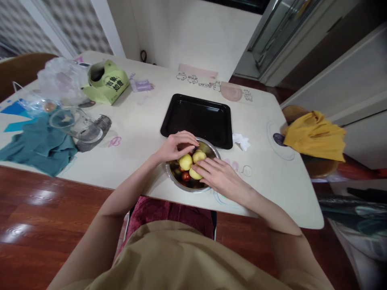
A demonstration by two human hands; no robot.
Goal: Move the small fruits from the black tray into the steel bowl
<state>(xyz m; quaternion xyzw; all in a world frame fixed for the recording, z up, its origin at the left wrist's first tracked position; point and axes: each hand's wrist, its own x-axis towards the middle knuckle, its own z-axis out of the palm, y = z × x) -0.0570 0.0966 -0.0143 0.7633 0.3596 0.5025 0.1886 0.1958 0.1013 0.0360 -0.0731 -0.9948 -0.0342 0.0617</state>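
A round metal bowl (215,150) stands near the table's front edge, holding a few round yellow fruits (185,162) and a smaller shiny red fruit (185,176). My left hand (178,146) arches over the bowl's left and far side, thumb apart from the fingers, with nothing visible in it. From the right, my right hand (219,176) reaches in, its fingers curled over a yellow fruit (195,173) at the near right. Part of the bowl's contents is hidden under both hands. Just behind the bowl lies a black rectangular tray (199,117).
On the left are a glass pitcher (78,124) on its side, a teal cloth (42,145), a green box (109,82) and a clear plastic bag (62,78). Crumpled white tissue (241,141) lies right of the tray. A yellow cloth (316,137) hangs over a chair at right.
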